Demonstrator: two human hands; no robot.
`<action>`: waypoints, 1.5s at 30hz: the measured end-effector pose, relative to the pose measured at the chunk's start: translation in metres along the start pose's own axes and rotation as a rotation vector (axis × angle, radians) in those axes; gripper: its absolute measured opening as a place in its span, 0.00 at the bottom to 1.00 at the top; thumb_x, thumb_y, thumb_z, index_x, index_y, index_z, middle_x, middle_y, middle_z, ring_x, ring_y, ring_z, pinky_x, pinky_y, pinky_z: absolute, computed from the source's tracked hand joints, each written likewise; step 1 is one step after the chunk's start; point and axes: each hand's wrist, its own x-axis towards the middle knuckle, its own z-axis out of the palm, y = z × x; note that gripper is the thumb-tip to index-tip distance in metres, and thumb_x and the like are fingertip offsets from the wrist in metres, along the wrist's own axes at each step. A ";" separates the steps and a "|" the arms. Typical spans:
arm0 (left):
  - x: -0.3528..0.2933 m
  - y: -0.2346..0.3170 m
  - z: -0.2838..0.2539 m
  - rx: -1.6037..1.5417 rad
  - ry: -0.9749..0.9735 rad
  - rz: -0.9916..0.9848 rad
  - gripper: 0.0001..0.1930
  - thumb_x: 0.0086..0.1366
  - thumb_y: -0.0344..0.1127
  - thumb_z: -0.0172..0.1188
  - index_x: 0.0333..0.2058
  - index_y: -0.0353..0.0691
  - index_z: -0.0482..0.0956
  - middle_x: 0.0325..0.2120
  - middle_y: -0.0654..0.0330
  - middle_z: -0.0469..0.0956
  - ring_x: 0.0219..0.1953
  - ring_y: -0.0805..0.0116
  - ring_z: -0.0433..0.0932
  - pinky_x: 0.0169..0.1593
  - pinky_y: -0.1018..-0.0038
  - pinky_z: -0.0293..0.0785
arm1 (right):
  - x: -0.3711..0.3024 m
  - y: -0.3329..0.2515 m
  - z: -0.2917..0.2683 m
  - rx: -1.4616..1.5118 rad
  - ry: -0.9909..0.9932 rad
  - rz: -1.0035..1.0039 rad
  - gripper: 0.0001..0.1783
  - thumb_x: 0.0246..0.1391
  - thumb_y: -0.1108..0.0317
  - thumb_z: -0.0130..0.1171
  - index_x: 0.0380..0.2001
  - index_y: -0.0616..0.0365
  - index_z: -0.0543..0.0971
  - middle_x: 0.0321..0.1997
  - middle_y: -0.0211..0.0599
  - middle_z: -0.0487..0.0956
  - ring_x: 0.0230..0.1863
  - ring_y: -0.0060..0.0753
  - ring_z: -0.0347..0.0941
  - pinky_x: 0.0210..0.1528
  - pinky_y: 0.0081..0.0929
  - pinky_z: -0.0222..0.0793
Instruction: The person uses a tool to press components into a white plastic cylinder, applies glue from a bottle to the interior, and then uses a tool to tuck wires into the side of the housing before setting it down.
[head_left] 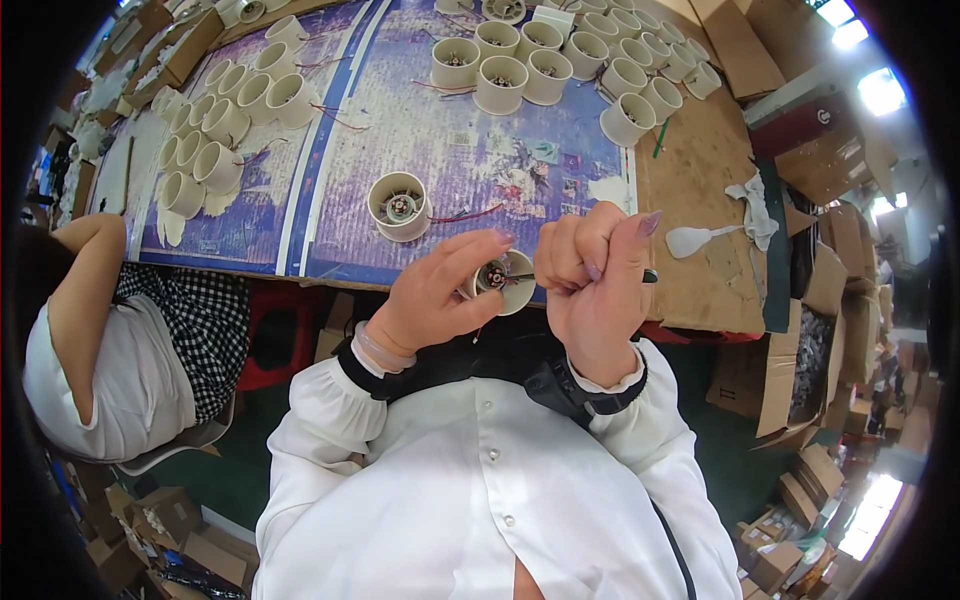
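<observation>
My left hand (436, 292) is wrapped around a cream plastic cup-shaped housing (519, 292) at the table's near edge. Inside it sits a small motor (492, 276) with copper-coloured parts. My right hand, a closed fist (592, 262) with the thumb raised, grips a thin tool like a screwdriver (650, 276). Its dark handle end sticks out on the right, and its slim shaft points left into the housing; whether the tip touches anything I cannot tell. Just beyond my left hand, a similar housing (402, 229) stands upright on the table, with red and dark wires trailing right.
Several similar housings (501, 96) stand at the back, and another group (219, 168) at the left. A white spatula-like piece (690, 240) and crumpled cloth (757, 218) lie on the cardboard at right. A person (120, 350) sits at left. Open cartons (790, 370) stand at right.
</observation>
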 end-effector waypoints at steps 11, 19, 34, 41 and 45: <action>-0.001 0.001 -0.001 -0.025 -0.019 -0.064 0.26 0.50 0.26 0.62 0.51 0.34 0.71 0.49 0.53 0.74 0.46 0.58 0.77 0.46 0.72 0.76 | 0.003 0.000 0.005 -0.147 0.034 0.009 0.28 0.67 0.43 0.30 0.19 0.51 0.56 0.13 0.23 0.50 0.16 0.19 0.42 0.18 0.23 0.40; 0.000 0.000 -0.001 0.053 -0.023 0.036 0.26 0.51 0.27 0.62 0.52 0.35 0.71 0.49 0.52 0.74 0.46 0.58 0.77 0.45 0.73 0.76 | 0.000 0.007 0.005 -0.176 0.066 -0.020 0.28 0.67 0.43 0.32 0.19 0.52 0.56 0.13 0.24 0.51 0.16 0.19 0.43 0.18 0.23 0.40; 0.004 0.003 -0.003 0.163 -0.035 0.092 0.17 0.51 0.26 0.62 0.42 0.39 0.75 0.49 0.52 0.73 0.47 0.55 0.75 0.41 0.71 0.78 | -0.009 -0.001 -0.001 -0.143 -0.009 -0.067 0.28 0.68 0.44 0.30 0.19 0.53 0.56 0.14 0.26 0.52 0.17 0.22 0.45 0.21 0.25 0.43; 0.005 0.003 -0.002 0.174 -0.017 0.142 0.16 0.51 0.26 0.62 0.41 0.39 0.75 0.49 0.52 0.73 0.47 0.55 0.75 0.42 0.70 0.78 | -0.007 0.004 -0.002 -0.119 0.007 -0.071 0.27 0.68 0.44 0.29 0.20 0.51 0.55 0.13 0.25 0.50 0.17 0.22 0.43 0.20 0.25 0.42; 0.005 0.002 -0.002 0.174 -0.018 0.148 0.16 0.51 0.25 0.62 0.41 0.39 0.75 0.49 0.52 0.73 0.47 0.55 0.75 0.44 0.70 0.77 | -0.007 0.007 -0.004 -0.108 -0.001 -0.061 0.28 0.67 0.44 0.29 0.20 0.51 0.55 0.13 0.25 0.50 0.17 0.22 0.43 0.19 0.25 0.42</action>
